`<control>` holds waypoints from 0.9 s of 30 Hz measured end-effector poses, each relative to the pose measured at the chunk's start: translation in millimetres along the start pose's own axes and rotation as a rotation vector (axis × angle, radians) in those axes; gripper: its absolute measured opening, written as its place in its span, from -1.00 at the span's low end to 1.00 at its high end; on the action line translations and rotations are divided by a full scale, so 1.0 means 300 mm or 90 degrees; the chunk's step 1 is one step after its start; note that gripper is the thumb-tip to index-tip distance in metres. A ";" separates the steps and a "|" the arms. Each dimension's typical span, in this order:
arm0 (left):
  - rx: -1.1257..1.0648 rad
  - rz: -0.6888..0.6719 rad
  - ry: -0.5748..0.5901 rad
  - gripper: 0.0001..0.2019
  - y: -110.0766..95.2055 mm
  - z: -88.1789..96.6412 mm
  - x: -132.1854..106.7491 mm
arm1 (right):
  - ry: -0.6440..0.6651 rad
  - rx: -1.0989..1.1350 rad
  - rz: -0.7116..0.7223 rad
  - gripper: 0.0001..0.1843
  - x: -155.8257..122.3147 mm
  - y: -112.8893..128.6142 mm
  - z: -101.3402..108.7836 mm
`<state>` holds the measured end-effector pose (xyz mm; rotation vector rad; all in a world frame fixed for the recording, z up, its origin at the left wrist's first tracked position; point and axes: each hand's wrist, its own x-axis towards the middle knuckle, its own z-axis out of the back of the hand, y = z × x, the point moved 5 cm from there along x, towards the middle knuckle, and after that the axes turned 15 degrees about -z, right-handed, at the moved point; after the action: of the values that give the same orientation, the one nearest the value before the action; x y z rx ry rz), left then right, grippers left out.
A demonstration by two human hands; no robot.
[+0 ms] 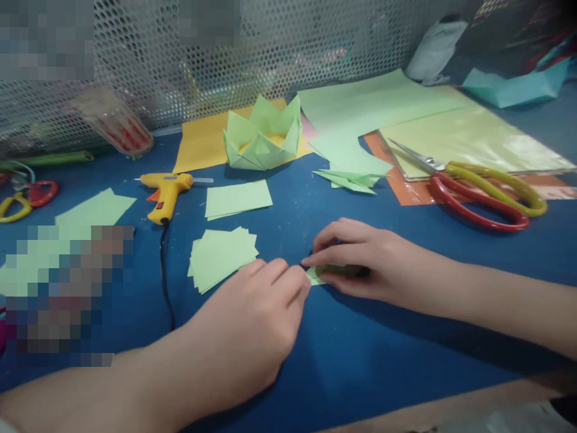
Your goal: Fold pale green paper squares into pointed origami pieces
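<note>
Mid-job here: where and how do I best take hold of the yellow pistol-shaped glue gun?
Probably by its slanted yellow handle, coming from the near side. The yellow pistol-shaped glue gun lies on its side, handle slanting toward the camera, nozzle pointing left, away from a grip there. Close around the handle above its base, where the black cord leaves.

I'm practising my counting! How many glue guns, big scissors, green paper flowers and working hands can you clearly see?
Glue gun: 1
Big scissors: 1
Paper flower: 1
Hands, left hand and right hand: 2
Total: 5
</note>
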<state>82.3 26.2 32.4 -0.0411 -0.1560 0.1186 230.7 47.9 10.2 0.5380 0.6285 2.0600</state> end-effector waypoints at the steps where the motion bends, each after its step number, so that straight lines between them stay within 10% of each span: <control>1: -0.070 0.039 -0.027 -0.78 0.017 -0.001 -0.004 | 0.002 0.012 -0.012 -0.79 0.003 -0.002 0.001; 10: -0.325 0.290 -0.174 -0.91 0.127 -0.035 -0.015 | 0.036 0.040 -0.115 -0.84 0.021 0.011 0.004; 27: -0.300 0.334 -0.157 -0.87 0.112 -0.031 0.000 | -0.043 -0.019 -0.060 -0.91 0.009 0.024 -0.006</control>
<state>79.9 59.1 21.6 -0.5409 -0.4157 0.6108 223.7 46.5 13.5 0.5475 0.5713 1.9522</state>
